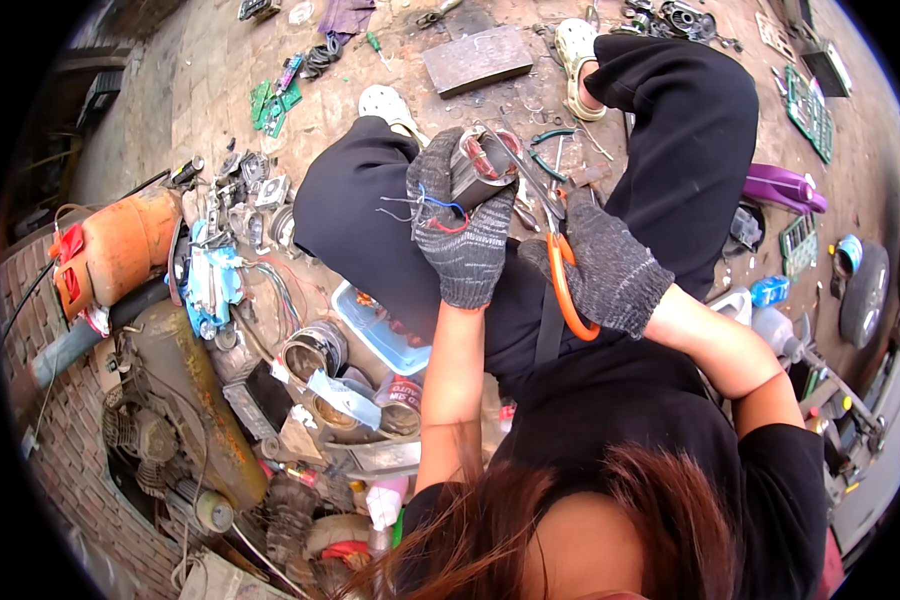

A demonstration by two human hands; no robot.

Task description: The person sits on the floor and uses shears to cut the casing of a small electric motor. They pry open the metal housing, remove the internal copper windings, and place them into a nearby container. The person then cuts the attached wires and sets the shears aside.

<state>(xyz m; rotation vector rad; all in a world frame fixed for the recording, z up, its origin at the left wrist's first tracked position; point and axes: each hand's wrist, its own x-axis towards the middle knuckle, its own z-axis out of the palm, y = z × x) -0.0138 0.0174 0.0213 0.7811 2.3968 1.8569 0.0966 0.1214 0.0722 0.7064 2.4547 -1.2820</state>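
While the left hand [460, 245], in a grey knit glove, grips a stator [478, 190] with its copper windings turned upward, the right hand [615, 265], gloved alike, is closed round the shears [558, 280], an orange handle loop sticking out below the fingers. The stator sits above the person's lap, between the spread knees, and the blades of the shears slant up to its right side; whether they touch the windings cannot be told. A blue wire [435, 201] and a red wire [450, 227] lie over the left glove, below the stator. Just beyond the hands, on the floor [210, 60], lie green-handled pliers [553, 134], and farther off a metal block [478, 62] near one of the person's pale clogs [577, 45]. Green circuit boards [273, 105] and a screwdriver [373, 41] lie farther out to the left. Near the left knee is a light blue tray [348, 312], with an open can [315, 350] beside it, and an orange gas cylinder [130, 240] rests well off at the far left. Past the right knee lies a purple object [782, 187], and a tyre [867, 295] is farther out
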